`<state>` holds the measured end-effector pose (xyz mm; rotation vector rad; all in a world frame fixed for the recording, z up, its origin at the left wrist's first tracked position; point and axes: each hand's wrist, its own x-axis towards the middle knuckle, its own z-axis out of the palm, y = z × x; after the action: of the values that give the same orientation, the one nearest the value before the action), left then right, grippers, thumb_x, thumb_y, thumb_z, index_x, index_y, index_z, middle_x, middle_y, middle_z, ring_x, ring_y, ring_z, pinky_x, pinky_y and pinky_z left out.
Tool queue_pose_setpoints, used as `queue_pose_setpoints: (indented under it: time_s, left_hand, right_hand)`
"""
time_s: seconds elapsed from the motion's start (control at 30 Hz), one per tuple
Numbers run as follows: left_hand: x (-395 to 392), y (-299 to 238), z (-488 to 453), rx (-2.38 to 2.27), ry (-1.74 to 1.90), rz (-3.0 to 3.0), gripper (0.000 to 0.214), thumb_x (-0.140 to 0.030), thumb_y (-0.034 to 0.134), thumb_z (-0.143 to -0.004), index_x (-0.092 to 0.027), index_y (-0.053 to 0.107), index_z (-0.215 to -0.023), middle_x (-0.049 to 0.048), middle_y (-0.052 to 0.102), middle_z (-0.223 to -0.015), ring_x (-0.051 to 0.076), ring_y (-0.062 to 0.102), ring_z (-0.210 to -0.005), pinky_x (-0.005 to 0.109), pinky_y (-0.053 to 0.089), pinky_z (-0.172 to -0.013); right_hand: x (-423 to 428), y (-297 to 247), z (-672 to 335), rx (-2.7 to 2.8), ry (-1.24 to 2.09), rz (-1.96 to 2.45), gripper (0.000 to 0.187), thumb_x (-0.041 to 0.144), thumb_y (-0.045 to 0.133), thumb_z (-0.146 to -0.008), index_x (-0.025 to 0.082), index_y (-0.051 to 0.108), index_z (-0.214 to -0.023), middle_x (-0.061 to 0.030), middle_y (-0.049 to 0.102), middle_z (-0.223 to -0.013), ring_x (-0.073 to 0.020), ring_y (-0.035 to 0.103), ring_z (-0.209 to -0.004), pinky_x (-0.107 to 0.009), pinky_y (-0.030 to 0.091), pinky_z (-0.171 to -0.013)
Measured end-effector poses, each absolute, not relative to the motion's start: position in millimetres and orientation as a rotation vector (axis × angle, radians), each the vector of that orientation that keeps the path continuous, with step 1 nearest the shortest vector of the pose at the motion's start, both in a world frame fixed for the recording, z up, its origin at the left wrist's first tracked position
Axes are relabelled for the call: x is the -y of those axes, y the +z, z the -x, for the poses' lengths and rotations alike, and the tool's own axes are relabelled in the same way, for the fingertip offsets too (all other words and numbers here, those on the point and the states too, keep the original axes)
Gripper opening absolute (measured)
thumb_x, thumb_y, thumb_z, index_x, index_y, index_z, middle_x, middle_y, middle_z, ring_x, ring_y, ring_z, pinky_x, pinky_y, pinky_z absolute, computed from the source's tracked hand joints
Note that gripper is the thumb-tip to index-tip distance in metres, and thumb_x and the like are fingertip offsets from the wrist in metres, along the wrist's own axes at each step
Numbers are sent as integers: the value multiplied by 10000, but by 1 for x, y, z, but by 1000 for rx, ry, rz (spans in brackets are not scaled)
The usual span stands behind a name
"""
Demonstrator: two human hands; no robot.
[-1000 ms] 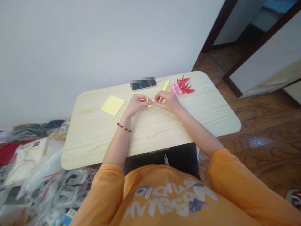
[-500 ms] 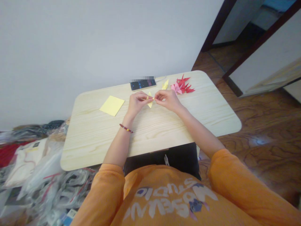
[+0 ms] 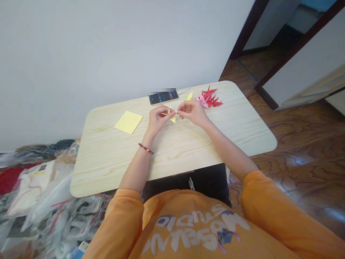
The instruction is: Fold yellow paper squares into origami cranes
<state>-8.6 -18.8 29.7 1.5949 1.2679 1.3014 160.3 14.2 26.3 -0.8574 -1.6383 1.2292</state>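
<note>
My left hand (image 3: 159,119) and my right hand (image 3: 191,113) meet above the middle of the table, fingertips pinching a small folded piece of yellow paper (image 3: 173,117) between them. Most of that piece is hidden by my fingers, with one pointed flap showing below. Beyond my right hand lies a small yellow paper crane (image 3: 189,96). Further right is a heap of red and pink paper cranes (image 3: 209,99). A flat yellow paper square (image 3: 128,122) lies to the left of my left hand, apart from it.
A black smartphone (image 3: 163,97) lies at the far edge of the light wood table (image 3: 172,154), which stands against a white wall (image 3: 107,54). Several plastic bags (image 3: 54,205) are heaped on the floor to the left. Brown wooden flooring (image 3: 304,136) spreads to the right.
My hands have drawn slightly closer around the yellow paper, which now shows less between them. The view has shifted slightly, and the other papers on the table have not moved.
</note>
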Motion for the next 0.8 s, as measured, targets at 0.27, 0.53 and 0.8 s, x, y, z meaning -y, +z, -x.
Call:
queue_pose_setpoints:
  time_s: [0.27, 0.53, 0.8]
  left_hand:
    - [18, 29, 7, -1267, 1333, -1557, 206, -392, 723, -703, -187, 696, -688, 34, 663, -799, 145, 594, -780, 245, 447, -663]
    - [11, 20, 9, -1299, 1458, -1748, 109, -316, 748, -697, -211, 721, -687, 15, 696, -734, 147, 590, -746, 273, 440, -688]
    - [12, 16, 7, -1298, 1604, -1843, 84, -303, 759, -702, -226, 729, -689, 10, 699, -694, 148, 575, -713, 284, 425, -649]
  right_hand:
    - [-16, 27, -161, 1555, 1319, 828, 326, 413, 779, -619, 143, 645, -744, -6, 623, -620, -97, 568, -536, -240, 504, -501]
    - [-15, 28, -162, 1556, 1290, 830, 252, 355, 746, -649, 136, 623, -674, 23, 577, -541, -62, 490, -450, -205, 417, -439]
    - [-13, 33, -161, 1614, 1199, 829, 176, 287, 700, -667, 141, 605, -649, 23, 560, -577, -66, 480, -488, -208, 387, -457]
